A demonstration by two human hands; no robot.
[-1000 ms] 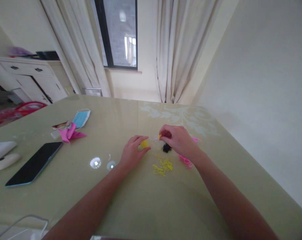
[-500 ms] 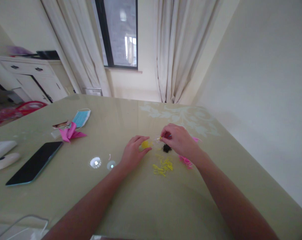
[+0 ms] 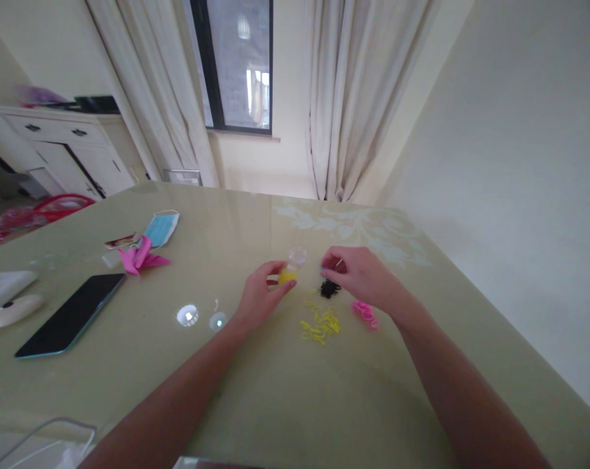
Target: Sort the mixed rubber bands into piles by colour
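Note:
My left hand (image 3: pixel 263 290) has thumb and fingers closed around a small clear container (image 3: pixel 288 275) with yellow bits inside. Its round transparent lid (image 3: pixel 297 255) stands open on the far side. To the right, my right hand (image 3: pixel 356 273) hovers just over a small heap of black pieces (image 3: pixel 329 288), fingertips pinched together. A bit of blue shows at those fingertips, too small to name. Nearer to me lies a loose pile of thin yellow pieces (image 3: pixel 319 326). A pink pile of similar pieces (image 3: pixel 365 314) sits below my right wrist.
On the left lie a dark tablet-like device (image 3: pixel 73 316), a pink folded paper shape (image 3: pixel 141 257), a blue face mask (image 3: pixel 161 229) and a white rounded object (image 3: pixel 14 311). Two shiny round spots (image 3: pixel 187 315) show beside my left forearm. A wall borders the table's right edge.
My right hand has drawn back from the container, slightly rightward, to above the black heap. The yellow piece at its fingertips no longer shows. My left hand keeps hold of the container.

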